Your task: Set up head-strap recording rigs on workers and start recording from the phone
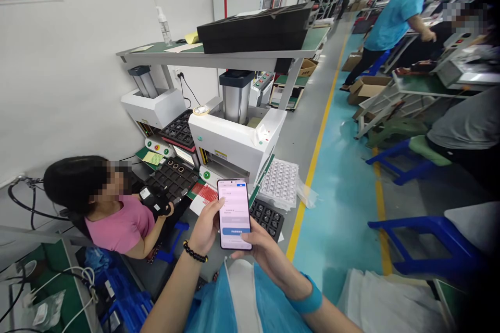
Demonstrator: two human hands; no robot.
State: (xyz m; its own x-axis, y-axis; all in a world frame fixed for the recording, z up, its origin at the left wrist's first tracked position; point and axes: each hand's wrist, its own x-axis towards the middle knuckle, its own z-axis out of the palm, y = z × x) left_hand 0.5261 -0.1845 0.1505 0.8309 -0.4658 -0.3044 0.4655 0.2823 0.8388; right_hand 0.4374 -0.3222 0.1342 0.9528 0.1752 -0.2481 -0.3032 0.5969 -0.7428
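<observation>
A smartphone (235, 218) with a lit screen stands upright in front of me, held between both hands. My left hand (206, 226) grips its left side, thumb on the screen's edge. Around that wrist is a dark bead bracelet (195, 253). My right hand (265, 250) wraps the lower right corner, its thumb over the lower screen near a blue button. The fingers behind the phone are mostly hidden. A blue band (308, 295) circles the right forearm.
Left, a seated person in pink (121, 223) holds a dark part beside a black tray (175, 179). White press machines (234, 140) stand ahead under a shelf (164, 54). Clear plastic trays (279, 182) lie by the yellow floor line (312, 166). Blue stools (425, 244) and people are on the right.
</observation>
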